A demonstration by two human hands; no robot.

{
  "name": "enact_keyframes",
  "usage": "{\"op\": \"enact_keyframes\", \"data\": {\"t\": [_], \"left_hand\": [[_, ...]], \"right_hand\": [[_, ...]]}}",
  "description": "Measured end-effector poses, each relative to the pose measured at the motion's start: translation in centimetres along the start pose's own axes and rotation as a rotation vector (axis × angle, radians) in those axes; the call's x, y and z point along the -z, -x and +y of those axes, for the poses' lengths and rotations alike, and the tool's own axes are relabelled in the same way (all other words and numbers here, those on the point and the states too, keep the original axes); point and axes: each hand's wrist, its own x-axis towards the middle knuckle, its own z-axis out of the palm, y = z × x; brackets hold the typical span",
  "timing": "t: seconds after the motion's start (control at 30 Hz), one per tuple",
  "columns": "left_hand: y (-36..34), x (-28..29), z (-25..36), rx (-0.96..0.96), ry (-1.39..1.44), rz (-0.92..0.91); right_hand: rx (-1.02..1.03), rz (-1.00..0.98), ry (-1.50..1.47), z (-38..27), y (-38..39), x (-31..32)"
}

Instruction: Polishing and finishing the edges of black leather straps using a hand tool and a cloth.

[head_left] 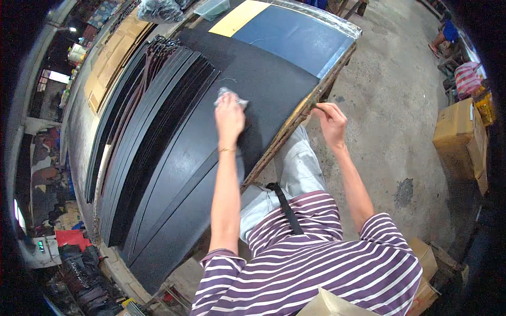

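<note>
My left hand [230, 120] reaches over the work table, its fingers closed on a crumpled pale rag [234, 98]. It is over a black sheet [263, 95] that covers the middle of the table. Beneath my left forearm, a narrow black strip [182, 190] lies diagonally on smooth dark material. At the table's right edge is my right hand [332, 122], thumb and fingers pinched together. Whatever they grip, if anything, is too small and dark to make out. Left of my left hand stand stacked long black strips [153, 126].
A blue panel [295, 39] and a yellow panel [240, 17] lie at the table's far end. Brown cardboard [116, 58] rests along its far left. Cardboard boxes [454, 131] and a striped bag [468, 79] stand on the right. Another person's leg [438, 39] shows at the far right.
</note>
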Motion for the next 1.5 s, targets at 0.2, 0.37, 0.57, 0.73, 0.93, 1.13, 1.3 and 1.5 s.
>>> {"op": "enact_keyframes", "data": {"t": [0.2, 0.37, 0.57, 0.73, 0.93, 1.13, 1.3, 1.5], "left_hand": [[-3.7, -6.1, 19.8, -0.318, 0.506, 0.025], [-3.0, -1.4, 21.6, -0.121, 0.957, -0.089], [1.5, 6.6, 6.5, -0.015, 0.445, 0.306], [5.5, 4.9, 3.3, -0.145, 0.201, 0.101], [7.7, 4.5, 3.7, -0.013, 0.033, -0.057], [7.1, 4.8, 4.0, -0.047, 0.057, -0.089], [5.9, 4.9, 3.8, -0.003, 0.05, -0.155], [1.6, 2.4, -2.5, 0.393, 0.548, -0.303]], "right_hand": [[-0.488, 0.438, -0.017, 4.6, 3.8, 7.0], [-0.496, 0.556, 0.115, 7.5, 7.9, 14.7], [-0.599, 0.603, 0.159, 11.5, 12.0, 19.9], [-0.552, 0.48, 0.152, 9.8, 9.4, 15.0], [-0.491, 0.437, 0.025, 6.3, 5.5, 9.9], [-0.55, 0.441, 0.052, 2.5, 4.6, 10.3], [-0.586, 0.477, 0.066, 1.8, 5.0, 9.9], [-0.632, 0.489, 0.108, 1.7, 4.6, 10.0]]}}
